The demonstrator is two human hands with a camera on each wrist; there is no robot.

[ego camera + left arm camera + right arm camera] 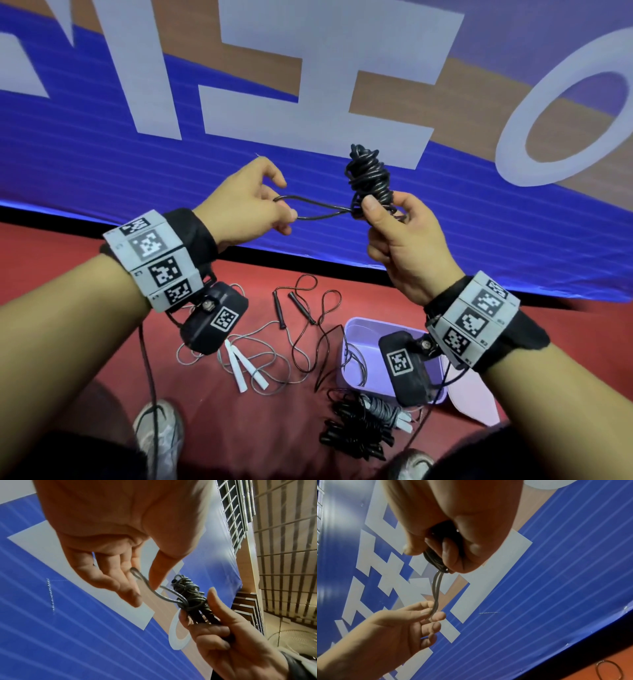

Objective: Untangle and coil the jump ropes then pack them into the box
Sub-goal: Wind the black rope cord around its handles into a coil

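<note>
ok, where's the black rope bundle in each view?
Head: black rope bundle upper centre, held up by the right hand.
Left wrist: centre-right, above the right thumb.
Right wrist: top centre, mostly hidden in the grip.
Shared landmark: the loop running to the left hand.

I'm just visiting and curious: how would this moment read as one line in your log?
right hand: grips coiled black jump rope bundle | left hand: holds its free loop | lilac plastic box: open on floor

Large white Korean-style letters on blue banner (445, 212), unreadable.
</note>
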